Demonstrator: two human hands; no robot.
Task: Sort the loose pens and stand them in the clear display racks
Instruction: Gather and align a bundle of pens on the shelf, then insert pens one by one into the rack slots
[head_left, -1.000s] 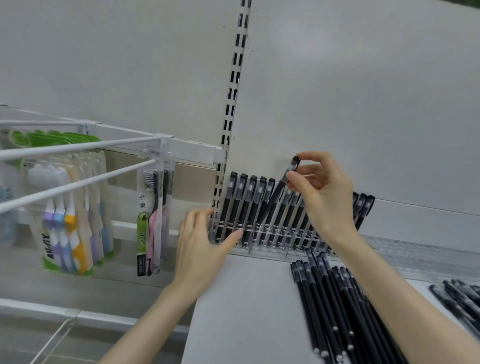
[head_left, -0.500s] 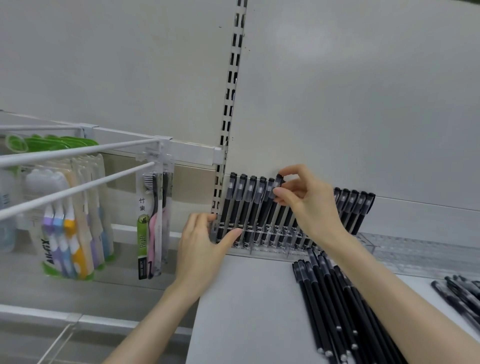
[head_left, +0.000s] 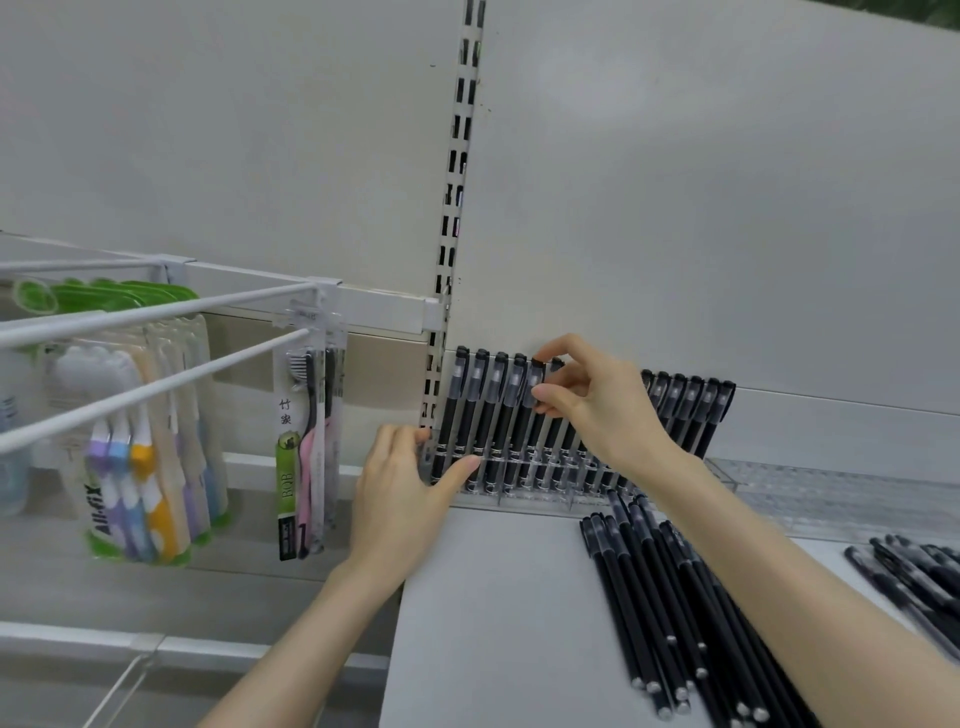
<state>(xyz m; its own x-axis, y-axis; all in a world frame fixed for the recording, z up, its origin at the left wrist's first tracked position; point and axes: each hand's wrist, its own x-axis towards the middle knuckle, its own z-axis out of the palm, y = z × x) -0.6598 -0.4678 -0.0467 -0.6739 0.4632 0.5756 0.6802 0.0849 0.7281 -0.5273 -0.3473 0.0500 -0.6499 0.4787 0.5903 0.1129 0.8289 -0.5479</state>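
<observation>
At twelve o'clock, my right hand (head_left: 597, 408) pinches a black plastic capped pen (head_left: 524, 428) to seat it upright; my left hand (head_left: 400, 499) grips the clear plastic rack (head_left: 524, 491) at nine o'clock, steadying it

Pens (head_left: 451, 421): matt black plastic barrels, smoky translucent caps, bright metal bands and end studs. Display rack (head_left: 524, 496) — clear glossy plastic, smooth. Shelf (head_left: 493, 623) and back panel (head_left: 727, 208): smooth matt pale finish, apparently painted metal. Slotted upright (head_left: 457, 182): painted metal. Hook rods (head_left: 156, 387) — white, smooth, slight sheen. Toothbrush packs (head_left: 132, 467): glossy clear plastic over printed card.
</observation>
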